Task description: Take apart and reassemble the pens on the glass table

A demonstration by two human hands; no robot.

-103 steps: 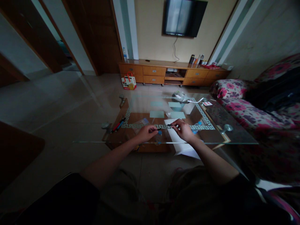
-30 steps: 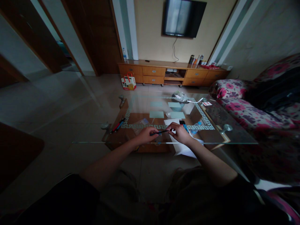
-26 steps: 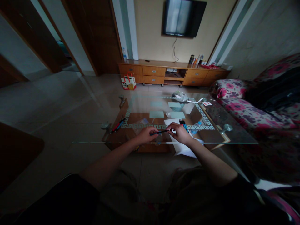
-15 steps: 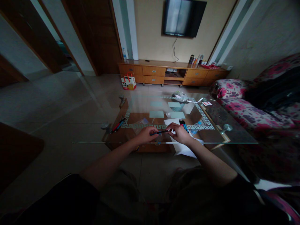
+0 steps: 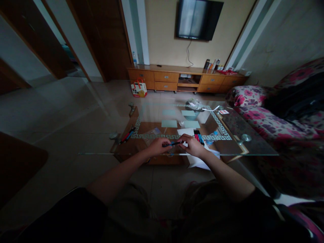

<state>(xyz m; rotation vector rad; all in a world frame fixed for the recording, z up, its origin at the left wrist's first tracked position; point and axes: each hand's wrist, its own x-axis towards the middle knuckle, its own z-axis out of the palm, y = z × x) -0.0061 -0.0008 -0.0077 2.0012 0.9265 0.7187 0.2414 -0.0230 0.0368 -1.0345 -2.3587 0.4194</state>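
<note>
A slim dark pen (image 5: 174, 143) with a blue part lies level between my hands, over the near edge of the glass table (image 5: 152, 116). My left hand (image 5: 160, 145) is closed on its left end. The fingers of my right hand (image 5: 190, 144) pinch its right end. Just beyond my right hand, several pens (image 5: 198, 136) in red, blue and black lie side by side on white paper (image 5: 186, 131). More red and blue pens (image 5: 127, 135) rest at the table's left side.
A clear plastic packet (image 5: 153, 131) lies past my left hand. A blue-capped bottle (image 5: 214, 134) shows near the pens on the right. Farther back are a basket with plastic bags (image 5: 194, 104) and a card (image 5: 223, 111). A flowered sofa (image 5: 255, 96) stands at the right.
My right hand has shifted slightly left and turned a little, uncovering more of the pens on the paper. Both hands stay on the same pen.
</note>
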